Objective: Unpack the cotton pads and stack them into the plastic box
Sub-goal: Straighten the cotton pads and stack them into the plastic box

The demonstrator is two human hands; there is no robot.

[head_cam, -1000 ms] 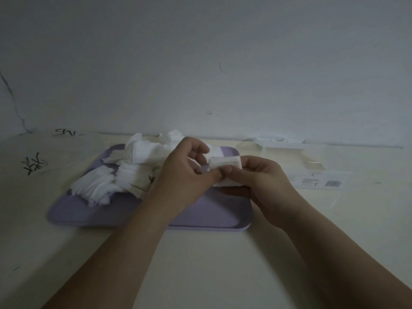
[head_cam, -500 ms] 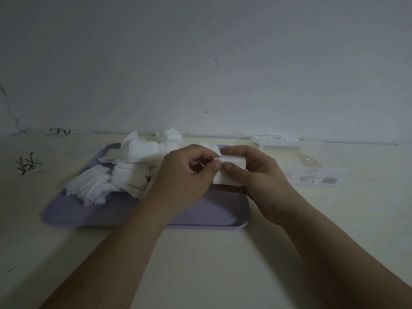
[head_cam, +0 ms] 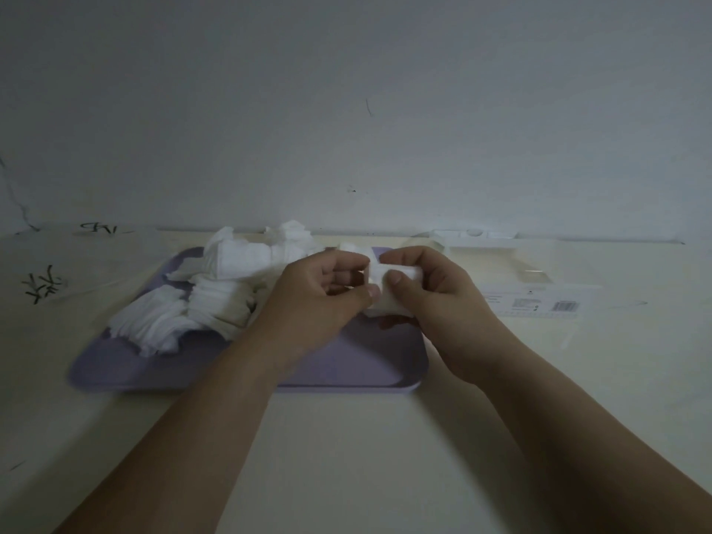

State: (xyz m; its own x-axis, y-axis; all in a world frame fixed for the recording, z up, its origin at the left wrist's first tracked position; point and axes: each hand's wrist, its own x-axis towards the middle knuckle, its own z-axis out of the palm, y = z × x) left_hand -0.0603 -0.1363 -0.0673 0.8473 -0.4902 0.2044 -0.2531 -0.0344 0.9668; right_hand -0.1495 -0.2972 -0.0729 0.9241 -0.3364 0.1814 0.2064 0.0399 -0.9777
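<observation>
A small stack of white cotton pads (head_cam: 389, 289) is held over the right half of the purple tray (head_cam: 370, 364). My right hand (head_cam: 443, 302) grips the stack with thumb on top and fingers underneath. My left hand (head_cam: 319, 298) pinches its left edge with thumb and fingertips. A loose heap of white cotton pads (head_cam: 215, 298) lies spread on the left and back of the tray. A clear plastic box (head_cam: 497, 260) lies at the back right by the wall; its outline is faint.
A transparent wrapper with a barcode label (head_cam: 539, 304) lies on the cream table right of the tray. Black scribbles (head_cam: 44, 289) mark the table at the far left. A grey wall rises just behind the tray.
Both hands have drawn together over the small stack, and my left thumb now presses against its left edge. The view has shifted slightly.
</observation>
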